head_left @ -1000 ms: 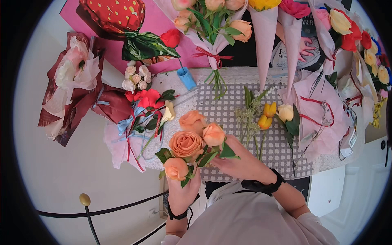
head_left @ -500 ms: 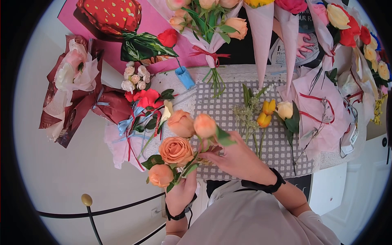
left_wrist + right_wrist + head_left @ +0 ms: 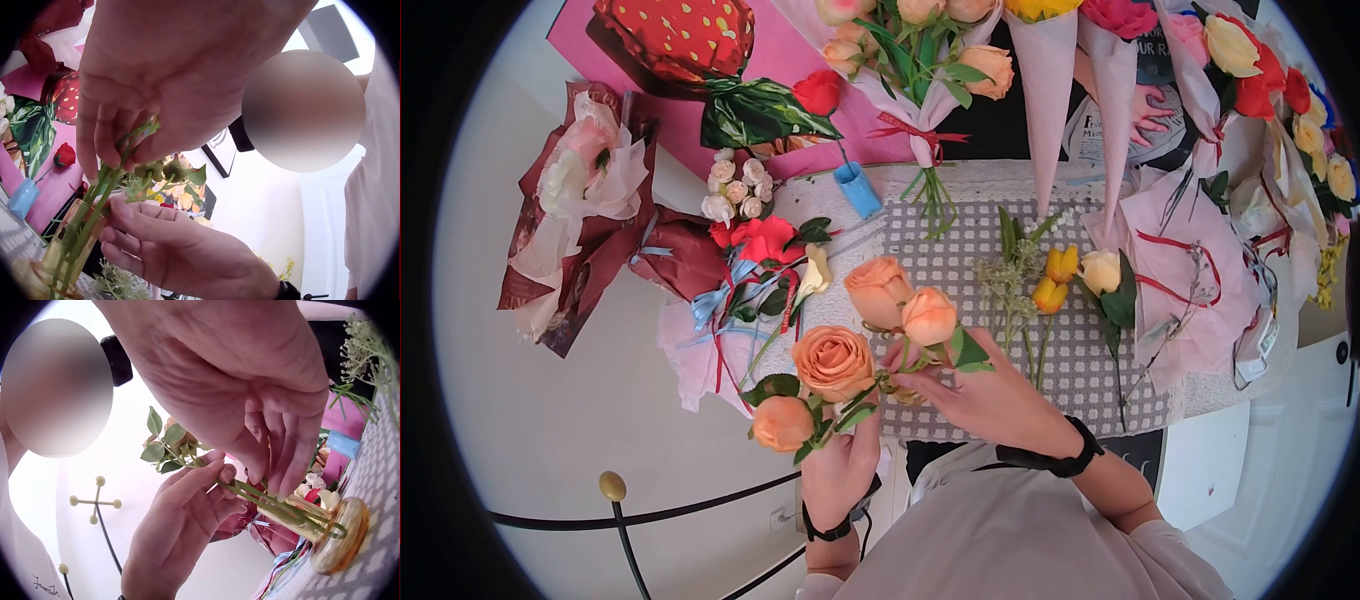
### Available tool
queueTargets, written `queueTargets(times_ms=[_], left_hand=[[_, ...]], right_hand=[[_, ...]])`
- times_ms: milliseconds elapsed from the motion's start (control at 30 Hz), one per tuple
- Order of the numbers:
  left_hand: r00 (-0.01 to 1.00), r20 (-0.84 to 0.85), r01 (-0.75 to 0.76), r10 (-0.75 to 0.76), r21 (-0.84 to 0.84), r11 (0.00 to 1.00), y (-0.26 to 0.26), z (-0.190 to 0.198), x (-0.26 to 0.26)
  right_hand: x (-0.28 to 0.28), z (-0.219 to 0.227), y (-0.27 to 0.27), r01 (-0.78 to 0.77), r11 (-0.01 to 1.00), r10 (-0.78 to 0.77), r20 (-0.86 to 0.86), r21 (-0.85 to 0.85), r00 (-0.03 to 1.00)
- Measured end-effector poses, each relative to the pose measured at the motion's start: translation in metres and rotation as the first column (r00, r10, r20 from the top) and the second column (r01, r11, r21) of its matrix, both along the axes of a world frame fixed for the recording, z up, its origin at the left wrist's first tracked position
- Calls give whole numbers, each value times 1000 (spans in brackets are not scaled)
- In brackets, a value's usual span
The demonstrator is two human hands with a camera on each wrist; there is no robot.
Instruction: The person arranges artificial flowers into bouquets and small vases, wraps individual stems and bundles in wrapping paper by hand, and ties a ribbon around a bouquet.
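Lengthwise, stems (image 3: 284,510) pointing down, inside vase (image 3: 350,540)

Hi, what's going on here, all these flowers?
Someone is handling four peach roses at a table: the left hand and right hand both grip the green stems, whose lower ends are inside an amber glass vase. Yellow tulips and a cream rose lie nearby on a checked cloth.
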State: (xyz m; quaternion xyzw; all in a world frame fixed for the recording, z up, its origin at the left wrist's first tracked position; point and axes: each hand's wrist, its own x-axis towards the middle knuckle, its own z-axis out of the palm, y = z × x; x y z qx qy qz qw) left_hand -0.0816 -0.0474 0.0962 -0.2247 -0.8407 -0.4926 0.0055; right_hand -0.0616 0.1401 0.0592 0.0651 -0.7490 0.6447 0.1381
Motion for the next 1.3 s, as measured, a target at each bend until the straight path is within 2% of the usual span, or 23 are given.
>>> queueTargets(times_ms=[133, 200, 300, 400, 533, 600, 733, 833, 900, 1100, 1233, 1300], left_hand=[[994, 104, -52, 42, 97, 994, -2, -8, -5], [1000, -11, -5, 6, 65, 998, -3, -12, -7], [997, 82, -12, 7, 59, 998, -3, -6, -5], [998, 31, 48, -50, 71, 996, -8, -13, -8], [998, 33, 48, -49, 38, 998, -15, -13, -4], [999, -10, 44, -45, -46, 998, -17, -11, -1], [996, -60, 57, -59, -47, 997, -20, -11, -1], [999, -45, -11, 10, -8, 1000, -17, -9, -2], [998, 63, 9, -11, 33, 999, -19, -5, -5], [1000, -6, 25, -25, 41, 999, -19, -4, -6], [1000, 1, 24, -24, 23, 999, -13, 6, -4], [995, 98, -23, 28, -56, 998, -8, 11, -3]], right_hand=[[-5, 3, -1, -61, 996, 58, -39, -62, 998], [-6, 16, 5, -185, 983, 182, 149, 2, 972], [-11, 11, 4, -214, 974, 220, 100, -68, 970], [-12, 13, 6, -214, 976, 219, 117, -47, 969], [-14, 1, 3, -221, 972, 226, 65, -76, 972], [-14, 2, 5, -196, 980, 197, 88, -25, 976], [-9, 14, 5, -156, 988, 156, 151, -12, 976], [-10, 10, 6, -153, 984, 164, 142, -87, 976], [-11, 8, 6, -159, 982, 173, 139, -104, 975], [-8, 7, 7, -139, 987, 149, 148, -76, 978], [-7, 6, 8, -142, 990, 143, 123, -21, 982], [-2, 16, 6, -102, 994, 108, 182, -45, 977]])
